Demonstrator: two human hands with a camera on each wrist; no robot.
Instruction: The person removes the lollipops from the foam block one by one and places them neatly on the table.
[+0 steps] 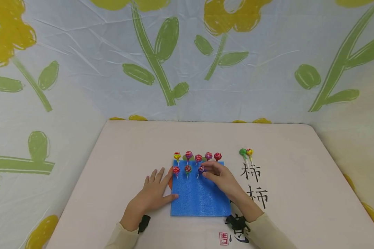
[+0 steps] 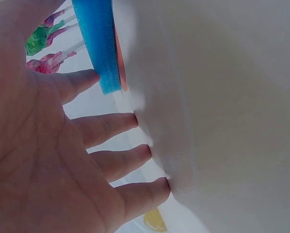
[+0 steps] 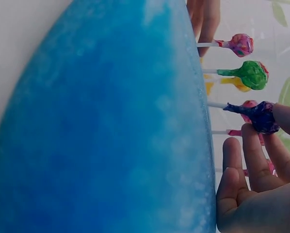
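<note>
A blue foam board (image 1: pixel 199 199) lies on the table. Lollipops stand upright in it by their sticks: a back row of several, and a front row with a red one (image 1: pixel 176 170), a green one (image 1: pixel 188 169) and a purple one (image 1: pixel 201 169). My right hand (image 1: pixel 225 181) pinches the purple lollipop by its wrapped head; in the right wrist view its stick meets the board's surface. My left hand (image 1: pixel 152 195) lies with fingers spread at the board's left side. One finger touches the board's edge (image 2: pixel 104 53) in the left wrist view, and the other fingertips rest on the table.
Two more lollipops, one green (image 1: pixel 243 152) and one yellow and red (image 1: pixel 250 152), lie on the table to the right of the board. The table mat (image 1: pixel 127 148) bears black brush characters. A flowered cloth (image 1: pixel 96 69) hangs behind and at both sides.
</note>
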